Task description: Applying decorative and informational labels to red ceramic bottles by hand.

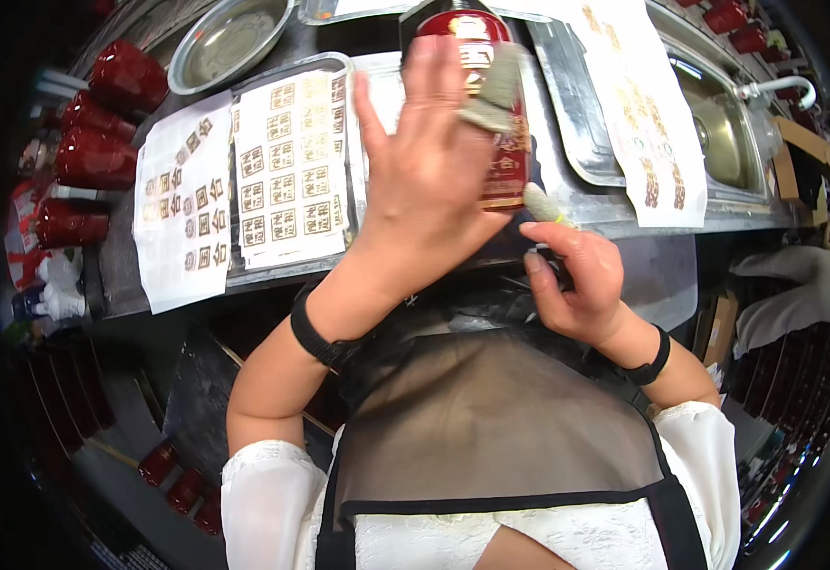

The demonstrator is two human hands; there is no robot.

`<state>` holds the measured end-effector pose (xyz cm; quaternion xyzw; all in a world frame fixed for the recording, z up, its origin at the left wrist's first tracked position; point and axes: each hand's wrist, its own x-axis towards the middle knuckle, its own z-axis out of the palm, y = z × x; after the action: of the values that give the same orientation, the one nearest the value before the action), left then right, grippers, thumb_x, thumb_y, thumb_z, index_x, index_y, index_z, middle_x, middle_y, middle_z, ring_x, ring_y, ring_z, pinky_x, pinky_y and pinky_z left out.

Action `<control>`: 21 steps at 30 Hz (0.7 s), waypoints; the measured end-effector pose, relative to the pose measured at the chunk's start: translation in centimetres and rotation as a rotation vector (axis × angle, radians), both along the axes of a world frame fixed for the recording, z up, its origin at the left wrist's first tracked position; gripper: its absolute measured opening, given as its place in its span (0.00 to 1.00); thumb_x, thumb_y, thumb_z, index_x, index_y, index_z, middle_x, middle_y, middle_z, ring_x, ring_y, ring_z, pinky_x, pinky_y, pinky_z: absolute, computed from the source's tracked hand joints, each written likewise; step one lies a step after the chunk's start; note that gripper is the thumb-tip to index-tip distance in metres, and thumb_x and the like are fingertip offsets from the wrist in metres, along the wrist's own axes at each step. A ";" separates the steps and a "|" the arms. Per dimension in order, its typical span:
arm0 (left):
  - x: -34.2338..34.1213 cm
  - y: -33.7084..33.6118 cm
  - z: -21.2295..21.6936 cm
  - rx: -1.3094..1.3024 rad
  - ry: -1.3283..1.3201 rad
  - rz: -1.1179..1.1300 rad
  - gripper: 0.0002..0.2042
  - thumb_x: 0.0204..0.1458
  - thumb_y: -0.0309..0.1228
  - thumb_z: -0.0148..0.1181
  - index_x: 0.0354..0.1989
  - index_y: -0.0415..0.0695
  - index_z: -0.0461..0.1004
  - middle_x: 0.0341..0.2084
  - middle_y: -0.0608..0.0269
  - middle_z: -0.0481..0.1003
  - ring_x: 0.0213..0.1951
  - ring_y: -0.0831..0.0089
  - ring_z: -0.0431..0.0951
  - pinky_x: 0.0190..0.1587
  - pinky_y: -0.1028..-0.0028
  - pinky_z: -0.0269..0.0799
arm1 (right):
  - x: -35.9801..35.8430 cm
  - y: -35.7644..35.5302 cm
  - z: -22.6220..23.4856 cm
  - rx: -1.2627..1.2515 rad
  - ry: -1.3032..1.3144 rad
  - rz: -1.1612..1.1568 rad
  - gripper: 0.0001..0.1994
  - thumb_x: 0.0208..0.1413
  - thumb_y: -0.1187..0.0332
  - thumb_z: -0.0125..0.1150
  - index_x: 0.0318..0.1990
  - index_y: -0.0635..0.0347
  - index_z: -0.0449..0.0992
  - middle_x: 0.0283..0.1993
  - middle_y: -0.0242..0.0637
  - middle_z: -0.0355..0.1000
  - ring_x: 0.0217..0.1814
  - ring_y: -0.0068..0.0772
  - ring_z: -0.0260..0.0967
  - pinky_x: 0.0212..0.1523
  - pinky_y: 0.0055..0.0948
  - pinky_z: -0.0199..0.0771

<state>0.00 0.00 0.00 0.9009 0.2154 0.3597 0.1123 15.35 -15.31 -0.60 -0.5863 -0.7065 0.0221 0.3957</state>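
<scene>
Left hand [424, 185] blurred, fingers spread, hiding much of one red bottle [507, 179] at the counter [607, 211]; right hand [581, 280] curled beside it, can't tell whether pinching anything. Two grey finger covers [500, 87], two black wristbands [308, 331]!

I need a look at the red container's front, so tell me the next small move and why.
Probably draw the left hand aside: spread over the red container, it hides much of the front. The right hand, by the lower end, leaves most of that face uncovered.
</scene>
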 end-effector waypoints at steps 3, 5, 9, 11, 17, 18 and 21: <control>-0.6 -0.9 -1.1 -0.142 -0.103 0.106 0.52 0.36 0.47 0.78 0.69 0.39 0.55 0.68 0.41 0.57 0.71 0.47 0.54 0.67 0.34 0.35 | 0.6 0.3 0.2 0.022 -0.059 0.073 0.16 0.44 0.80 0.65 0.45 0.63 0.78 0.31 0.36 0.76 0.20 0.31 0.68 0.23 0.29 0.64; -1.7 -1.0 -1.5 -0.412 -0.038 0.130 0.50 0.36 0.47 0.79 0.67 0.37 0.58 0.64 0.43 0.63 0.69 0.49 0.57 0.69 0.40 0.35 | 0.5 0.7 0.2 0.042 -0.119 0.118 0.18 0.41 0.79 0.64 0.45 0.62 0.78 0.22 0.29 0.70 0.16 0.28 0.66 0.18 0.29 0.61; -1.9 -1.5 -2.1 -0.565 -0.066 0.093 0.43 0.35 0.36 0.81 0.61 0.36 0.63 0.54 0.48 0.74 0.60 0.56 0.73 0.64 0.60 0.62 | 0.1 1.3 0.5 0.050 -0.183 0.146 0.20 0.38 0.78 0.64 0.45 0.60 0.78 0.21 0.27 0.67 0.14 0.26 0.61 0.18 0.28 0.58; -1.9 -1.5 -2.1 -0.525 -0.066 0.097 0.42 0.35 0.33 0.80 0.61 0.36 0.64 0.54 0.48 0.75 0.58 0.59 0.75 0.61 0.65 0.66 | -0.2 1.7 0.9 0.081 -0.237 0.133 0.20 0.38 0.75 0.65 0.45 0.56 0.79 0.22 0.26 0.67 0.14 0.25 0.60 0.18 0.26 0.57; -1.1 -1.5 -1.1 -0.601 -0.123 0.064 0.39 0.37 0.25 0.77 0.61 0.35 0.65 0.53 0.48 0.76 0.56 0.64 0.77 0.59 0.68 0.70 | -0.7 2.4 0.4 0.013 -0.309 0.180 0.18 0.41 0.71 0.65 0.44 0.55 0.78 0.23 0.24 0.67 0.16 0.25 0.62 0.19 0.26 0.58; -1.1 -1.7 -0.8 -0.547 -0.114 0.082 0.39 0.36 0.26 0.77 0.61 0.35 0.66 0.53 0.49 0.77 0.56 0.63 0.77 0.60 0.68 0.69 | -0.1 2.3 0.4 0.060 -0.270 0.184 0.18 0.40 0.71 0.65 0.44 0.55 0.78 0.24 0.25 0.69 0.16 0.25 0.63 0.19 0.26 0.57; -1.1 -1.9 -0.5 -0.264 -0.076 0.135 0.41 0.35 0.36 0.80 0.61 0.36 0.68 0.54 0.50 0.76 0.60 0.55 0.73 0.69 0.50 0.52 | 0.9 1.5 0.2 0.167 -0.025 0.086 0.18 0.40 0.79 0.64 0.43 0.59 0.79 0.32 0.36 0.78 0.20 0.31 0.71 0.22 0.30 0.68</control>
<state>-1.15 -1.95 -0.54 0.8474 0.3163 0.3691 0.2135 16.25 -13.81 -0.39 -0.5207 -0.7352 -0.0274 0.4332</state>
